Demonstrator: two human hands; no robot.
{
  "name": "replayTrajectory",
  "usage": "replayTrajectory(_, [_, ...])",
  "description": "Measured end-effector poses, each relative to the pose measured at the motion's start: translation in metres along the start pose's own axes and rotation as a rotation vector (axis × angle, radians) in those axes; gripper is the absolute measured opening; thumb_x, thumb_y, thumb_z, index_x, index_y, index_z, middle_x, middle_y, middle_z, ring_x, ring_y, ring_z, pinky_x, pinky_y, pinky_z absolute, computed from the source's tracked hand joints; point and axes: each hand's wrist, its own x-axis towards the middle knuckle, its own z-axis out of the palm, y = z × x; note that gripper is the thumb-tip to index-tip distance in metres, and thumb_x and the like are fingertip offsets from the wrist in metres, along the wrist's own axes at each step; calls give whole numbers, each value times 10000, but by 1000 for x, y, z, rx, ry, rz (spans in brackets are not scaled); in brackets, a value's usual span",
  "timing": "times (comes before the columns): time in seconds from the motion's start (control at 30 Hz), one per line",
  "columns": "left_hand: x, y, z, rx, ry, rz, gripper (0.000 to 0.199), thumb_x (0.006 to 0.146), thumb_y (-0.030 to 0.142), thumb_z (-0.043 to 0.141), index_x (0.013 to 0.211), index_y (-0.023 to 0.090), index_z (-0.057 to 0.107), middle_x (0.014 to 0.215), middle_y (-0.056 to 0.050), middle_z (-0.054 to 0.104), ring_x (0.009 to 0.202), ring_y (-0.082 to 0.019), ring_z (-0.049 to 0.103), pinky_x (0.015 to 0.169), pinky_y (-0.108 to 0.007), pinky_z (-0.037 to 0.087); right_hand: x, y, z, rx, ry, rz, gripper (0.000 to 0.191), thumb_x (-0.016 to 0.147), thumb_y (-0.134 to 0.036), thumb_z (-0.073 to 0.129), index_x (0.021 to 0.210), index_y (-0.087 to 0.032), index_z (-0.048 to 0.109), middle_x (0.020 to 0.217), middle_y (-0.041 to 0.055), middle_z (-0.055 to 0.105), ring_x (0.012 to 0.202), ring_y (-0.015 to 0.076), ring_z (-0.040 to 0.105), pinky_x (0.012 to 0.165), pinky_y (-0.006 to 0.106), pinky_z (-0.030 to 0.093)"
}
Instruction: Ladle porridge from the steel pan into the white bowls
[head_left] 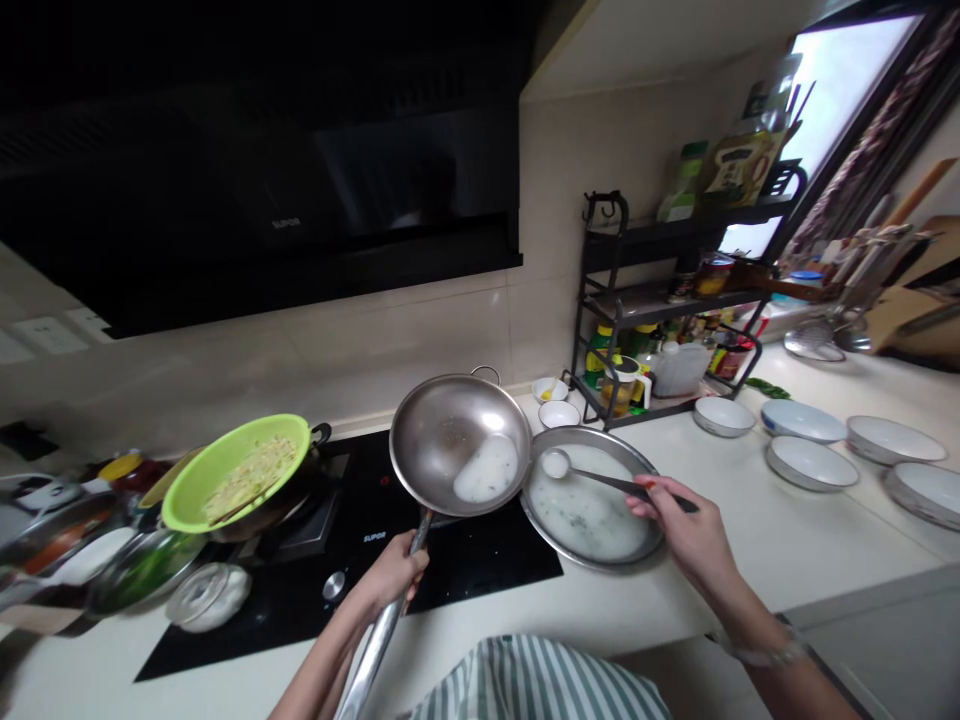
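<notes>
My left hand [396,572] is closed around the long metal handle of a steel wok [424,430]. The wok is tilted to the right, and a pool of milky white liquid [487,468] lies against its right side. In my right hand [679,515] is a ladle [600,478] with a dark handle, gripped near its end. The ladle's bowl holds white liquid, just right of the wok rim. Below it stands a wide metal basin [654,548] of cloudy white liquid with green bits. The wok's right edge overlaps the basin's left rim.
Left on the black cooktop [480,570], a lime-green colander [292,430] of pale shreds rests over a pot. A glass jar [208,597] stands in front. A black spice rack [611,300] is behind the basin, with several white bowls [811,463] to the right. The range hood [285,180] overhangs.
</notes>
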Motion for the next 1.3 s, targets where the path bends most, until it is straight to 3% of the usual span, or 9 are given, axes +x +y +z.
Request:
replayTrajectory(0.1, [0, -1, 0, -8, 1, 14, 183, 707, 196, 537, 737, 233, 361, 484, 96, 416, 334, -60, 338, 339, -172, 307, -7, 8, -15, -159, -47, -186, 320, 763, -462, 689, 876, -164, 728, 652, 75, 718, 582, 227, 705, 625, 323, 613])
replayTrajectory(0.23, [1, -3, 0, -9, 1, 40, 174, 701, 183, 516, 735, 234, 354, 472, 97, 409, 331, -61, 331, 332, -173, 303, -18, 12, -26, -325, -146, -646, 183, 888, -287, 591, 970, -189, 723, 798, 71, 739, 609, 182, 711, 602, 265, 603])
replayTrajectory(0.37, [2, -5, 1, -21, -1, 37, 181, 705, 194, 522, 741, 237, 351, 469, 99, 405, 332, -66, 338, 331, -177, 314, -24, 11, -34, -482, -185, -1066, 310, 896, -90, 567, 1156, -211, 683, 1011, 84, 745, 903, 192, 730, 807, 271, 597])
replayTrajectory(0.47, [3, -7, 2, -37, -1, 32, 211, 706, 219, 552, 741, 240, 345, 476, 102, 404, 332, -64, 343, 333, -176, 311, -25, 16, -39, -545, -211, -1190, 367, 876, -56, 592, 1199, -211, 673, 1098, 95, 738, 1036, 213, 702, 942, 315, 555])
replayTrajectory(0.57, [2, -7, 3, -47, 11, 27, 206, 706, 220, 554, 753, 237, 354, 483, 102, 411, 335, -63, 349, 335, -172, 305, -24, 24, -40, -458, -155, -1026, 236, 887, -141, 597, 1083, -199, 716, 1038, 100, 750, 930, 215, 730, 849, 303, 592])
replayTrajectory(0.73, [0, -3, 5, -35, 22, 29, 200, 709, 204, 547, 754, 234, 355, 483, 96, 417, 345, -66, 363, 339, -169, 304, -16, 21, -22, -86, 168, -268, 254, 840, -406, 654, 907, -173, 732, 704, 76, 731, 638, 230, 715, 653, 333, 607])
replayTrajectory(0.83, [-1, -1, 5, -27, 12, 36, 205, 715, 206, 549, 748, 235, 349, 482, 92, 420, 347, -68, 366, 342, -173, 311, -11, 9, 3, 162, 164, -70, 320, 686, -455, 787, 836, -179, 725, 781, 87, 743, 622, 232, 703, 655, 358, 601])
replayTrajectory(1.03, [0, -1, 5, -18, 15, 31, 182, 709, 191, 522, 757, 233, 352, 487, 91, 428, 338, -66, 361, 338, -174, 315, -9, 6, 61, 50, -88, -143, 294, 716, -442, 749, 878, -198, 726, 682, 62, 710, 655, 239, 704, 710, 376, 601])
replayTrajectory(1.3, [8, -9, 5, -22, 12, 55, 195, 694, 186, 528, 756, 232, 349, 481, 90, 440, 329, -68, 378, 330, -167, 281, -3, 29, 100, -216, -422, -591, 228, 865, -360, 527, 866, -219, 706, 781, 79, 696, 697, 218, 664, 729, 366, 548])
